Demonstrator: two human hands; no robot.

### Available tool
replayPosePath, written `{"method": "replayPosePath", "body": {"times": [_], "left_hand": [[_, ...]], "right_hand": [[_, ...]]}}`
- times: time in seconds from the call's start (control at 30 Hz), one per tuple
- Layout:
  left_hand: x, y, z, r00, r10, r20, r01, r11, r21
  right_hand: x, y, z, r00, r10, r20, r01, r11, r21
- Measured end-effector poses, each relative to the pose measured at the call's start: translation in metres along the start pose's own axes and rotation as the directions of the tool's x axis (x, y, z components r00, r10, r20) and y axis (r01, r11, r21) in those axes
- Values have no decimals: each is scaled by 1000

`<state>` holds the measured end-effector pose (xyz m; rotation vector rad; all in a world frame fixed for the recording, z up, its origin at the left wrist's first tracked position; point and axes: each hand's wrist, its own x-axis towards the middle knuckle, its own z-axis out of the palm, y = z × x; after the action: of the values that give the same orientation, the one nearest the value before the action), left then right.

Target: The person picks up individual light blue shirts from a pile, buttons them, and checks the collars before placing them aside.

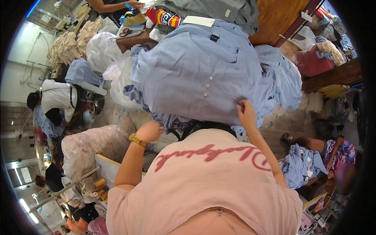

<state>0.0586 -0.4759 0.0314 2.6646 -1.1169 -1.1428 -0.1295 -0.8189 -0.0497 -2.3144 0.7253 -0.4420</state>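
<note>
A light blue shirt (176, 74) with a short row of white buttons lies spread on a pile of like garments in front of me. My right hand (246, 114) is at its lower right edge, fingers closed around a small dark thing that is too blurred to name. My left hand (150, 131), with a gold watch (138, 140) on its wrist, hovers just off the shirt's near left edge. Its fingers are smeared by motion, and nothing can be made out in them. A dark label (214, 37) shows at the shirt's neck.
A white card (198, 20) and a grey garment (231, 13) lie beyond the shirt. Scissors (126, 32) rest at the far left. Plastic-wrapped bundles (94, 147) stand to my left. One person (58, 96) bends over at left; another sits at right by blue garments (299, 166).
</note>
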Motion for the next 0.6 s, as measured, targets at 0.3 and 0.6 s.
{"method": "replayPosePath", "body": {"times": [0.3, 0.6], "left_hand": [[41, -47, -18, 814, -473, -335, -287, 173, -942], [75, -75, -11, 537, -641, -549, -589, 181, -788]], "right_hand": [[-61, 98, -7, 776, 624, 90, -571, 634, 522], [-74, 57, 10, 786, 616, 55, -496, 575, 650]]}}
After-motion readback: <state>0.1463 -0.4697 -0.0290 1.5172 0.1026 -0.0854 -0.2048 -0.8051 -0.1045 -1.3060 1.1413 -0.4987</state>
